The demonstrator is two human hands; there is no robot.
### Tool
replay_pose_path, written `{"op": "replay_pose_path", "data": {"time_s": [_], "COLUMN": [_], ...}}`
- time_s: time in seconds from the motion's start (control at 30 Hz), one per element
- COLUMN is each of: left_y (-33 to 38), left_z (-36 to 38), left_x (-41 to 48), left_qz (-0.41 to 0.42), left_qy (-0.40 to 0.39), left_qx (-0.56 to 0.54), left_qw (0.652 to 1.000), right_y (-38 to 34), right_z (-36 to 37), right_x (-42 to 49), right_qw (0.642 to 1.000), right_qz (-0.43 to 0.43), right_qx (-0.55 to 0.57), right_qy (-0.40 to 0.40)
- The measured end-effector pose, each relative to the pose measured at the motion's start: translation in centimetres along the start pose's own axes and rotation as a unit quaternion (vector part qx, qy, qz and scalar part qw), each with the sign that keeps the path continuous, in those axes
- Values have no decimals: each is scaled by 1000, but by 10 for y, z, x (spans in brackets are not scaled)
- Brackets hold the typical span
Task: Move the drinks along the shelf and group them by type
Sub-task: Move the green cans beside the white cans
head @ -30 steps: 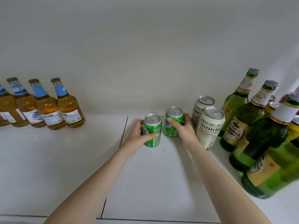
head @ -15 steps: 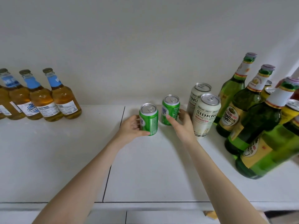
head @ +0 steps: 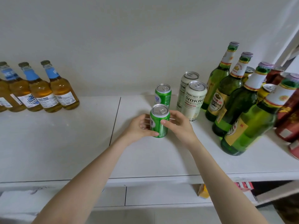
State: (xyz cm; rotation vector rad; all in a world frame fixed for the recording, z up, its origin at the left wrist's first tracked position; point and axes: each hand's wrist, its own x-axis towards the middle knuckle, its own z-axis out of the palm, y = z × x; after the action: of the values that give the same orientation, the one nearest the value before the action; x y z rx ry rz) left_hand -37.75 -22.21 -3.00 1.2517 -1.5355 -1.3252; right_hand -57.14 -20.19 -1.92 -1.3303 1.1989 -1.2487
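On the white shelf (head: 64, 143) a green can (head: 157, 126) stands near the middle, and both hands are around it. My left hand (head: 137, 128) grips its left side, thumb low on the front. My right hand (head: 179, 126) holds the right side with its thumb on the front. A second green can (head: 163, 97) stands free just behind it. Two white cans (head: 195, 101) stand to their right. Several green bottles (head: 233, 97) crowd the right end. Several amber bottles (head: 63, 92) with blue neck labels line the far left.
Red cans (head: 289, 110) and yellow cans (head: 265, 92) stand behind the green bottles at the far right. A wide bare stretch of shelf lies between the amber bottles and the green cans. Below the shelf's front edge (head: 153, 178) sits a lower level with small packages.
My right hand let go of the rear green can and came to the front one. My left hand brought the front can toward me and rightward, in line before the rear can.
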Motion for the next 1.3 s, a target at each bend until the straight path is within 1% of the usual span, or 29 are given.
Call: {"op": "replay_pose_path", "data": {"time_s": [0.17, 0.3, 0.57, 0.83, 1.3], "left_y": [4, 5, 8, 8, 7], "left_z": [17, 22, 15, 12, 9], "left_x": [0, 7, 28, 50, 58], "left_qz": [5, 10, 23, 29, 30], "left_qy": [-7, 6, 9, 7, 2], "left_qx": [1, 6, 13, 13, 27], "left_qw": [1000, 1000, 1000, 999, 999], "right_y": [0, -1, 1, 7, 10], "right_z": [-15, -14, -7, -3, 0], "right_x": [-10, -6, 14, 32, 41], "right_qw": [1000, 1000, 999, 998, 998], "right_qz": [-11, -16, -30, -29, -23], "right_qx": [5, 1, 6, 43, 45], "right_qy": [11, 25, 28, 38, 35]}}
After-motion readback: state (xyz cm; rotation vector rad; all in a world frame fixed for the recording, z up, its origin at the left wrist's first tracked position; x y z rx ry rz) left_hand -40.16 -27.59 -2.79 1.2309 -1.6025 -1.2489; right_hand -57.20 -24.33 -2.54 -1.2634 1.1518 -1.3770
